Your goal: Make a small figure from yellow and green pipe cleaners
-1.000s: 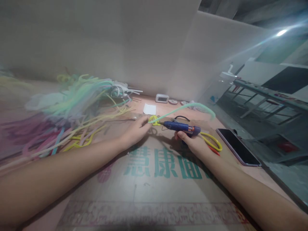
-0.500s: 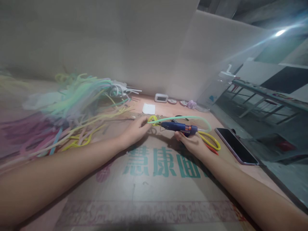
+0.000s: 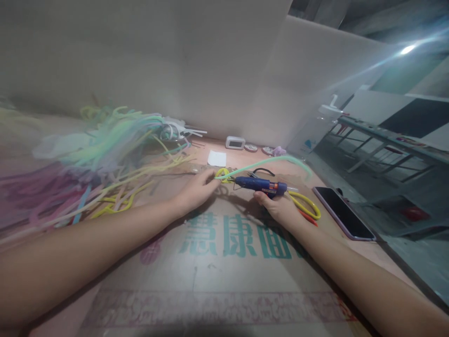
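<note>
My left hand (image 3: 204,188) is closed in a pinch on a long light-green pipe cleaner (image 3: 261,161), which arcs away to the right above the other hand. Beside those fingertips is a looped yellow pipe cleaner (image 3: 222,173); whether it is joined to the green one I cannot tell. My right hand (image 3: 277,204) is wrapped round a dark blue hot glue gun (image 3: 259,184). The gun lies level, its nozzle pointing left at the yellow loops, with a clear glue stick poking out of its rear. Behind the right hand are yellow-handled pliers or scissors (image 3: 308,206), partly covered.
Bundles of coloured pipe cleaners (image 3: 115,140) spread across the left. A phone (image 3: 345,213) lies near the right edge of the table. At the back stand a small digital clock (image 3: 235,142), a white paper (image 3: 217,158) and a clear plastic jug (image 3: 314,128). Printed cardboard (image 3: 224,276) covers the front.
The free length of the green pipe cleaner has swung up and away from the glue gun. Both hands stay almost where they were.
</note>
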Demonstrator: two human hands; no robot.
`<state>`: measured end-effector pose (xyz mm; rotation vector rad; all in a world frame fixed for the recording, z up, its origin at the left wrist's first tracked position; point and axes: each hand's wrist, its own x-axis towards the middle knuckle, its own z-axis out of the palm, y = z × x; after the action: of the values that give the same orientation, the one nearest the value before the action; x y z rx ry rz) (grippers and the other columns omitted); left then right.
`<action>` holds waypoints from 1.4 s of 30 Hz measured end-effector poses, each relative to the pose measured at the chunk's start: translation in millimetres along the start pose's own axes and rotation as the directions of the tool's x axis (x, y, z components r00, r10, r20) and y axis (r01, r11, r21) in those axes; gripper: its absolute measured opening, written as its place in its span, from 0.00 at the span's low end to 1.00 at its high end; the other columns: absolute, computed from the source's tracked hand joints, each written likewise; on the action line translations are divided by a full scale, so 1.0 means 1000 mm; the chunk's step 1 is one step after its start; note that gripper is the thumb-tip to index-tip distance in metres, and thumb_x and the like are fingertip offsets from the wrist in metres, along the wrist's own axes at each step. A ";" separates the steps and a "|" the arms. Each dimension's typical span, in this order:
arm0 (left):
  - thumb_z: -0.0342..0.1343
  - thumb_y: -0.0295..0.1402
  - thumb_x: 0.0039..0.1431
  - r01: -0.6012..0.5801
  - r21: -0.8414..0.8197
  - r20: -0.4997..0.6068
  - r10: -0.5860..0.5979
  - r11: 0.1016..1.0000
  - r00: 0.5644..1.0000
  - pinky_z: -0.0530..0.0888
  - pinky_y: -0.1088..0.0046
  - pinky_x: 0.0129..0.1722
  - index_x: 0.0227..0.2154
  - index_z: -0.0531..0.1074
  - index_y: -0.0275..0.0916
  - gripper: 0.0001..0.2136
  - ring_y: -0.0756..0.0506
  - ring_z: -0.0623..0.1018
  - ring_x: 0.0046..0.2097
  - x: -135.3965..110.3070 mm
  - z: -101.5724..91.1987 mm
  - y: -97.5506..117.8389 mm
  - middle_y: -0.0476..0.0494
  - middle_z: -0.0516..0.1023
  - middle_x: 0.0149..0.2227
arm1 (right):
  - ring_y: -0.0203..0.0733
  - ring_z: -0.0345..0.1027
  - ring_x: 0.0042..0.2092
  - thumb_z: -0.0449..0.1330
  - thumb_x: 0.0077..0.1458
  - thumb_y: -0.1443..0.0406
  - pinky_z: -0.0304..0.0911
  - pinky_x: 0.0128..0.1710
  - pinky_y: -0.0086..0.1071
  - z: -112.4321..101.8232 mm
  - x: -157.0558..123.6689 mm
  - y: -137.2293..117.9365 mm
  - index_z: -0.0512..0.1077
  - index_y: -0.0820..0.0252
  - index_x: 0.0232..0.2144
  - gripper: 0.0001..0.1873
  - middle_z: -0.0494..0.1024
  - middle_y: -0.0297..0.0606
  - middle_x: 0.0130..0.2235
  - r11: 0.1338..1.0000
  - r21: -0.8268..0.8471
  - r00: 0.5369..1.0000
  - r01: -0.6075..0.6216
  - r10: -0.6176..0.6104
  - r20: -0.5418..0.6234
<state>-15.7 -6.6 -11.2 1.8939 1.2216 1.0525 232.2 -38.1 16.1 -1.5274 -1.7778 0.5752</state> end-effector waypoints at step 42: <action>0.49 0.38 0.60 -0.132 0.117 0.163 0.112 0.984 0.980 0.62 0.72 0.31 0.32 0.69 0.39 0.09 0.46 0.68 0.32 -0.004 0.004 0.008 0.50 0.70 0.29 | 0.50 0.74 0.48 0.59 0.56 0.64 0.65 0.53 0.45 0.032 0.132 0.008 0.74 0.65 0.45 0.16 0.81 0.48 0.47 0.994 -0.070 0.996 0.084 -0.084 -0.002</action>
<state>-9.7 -13.2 -7.9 2.1306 1.1179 0.8870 207.2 96.0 19.4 -1.4907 -1.8662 0.4724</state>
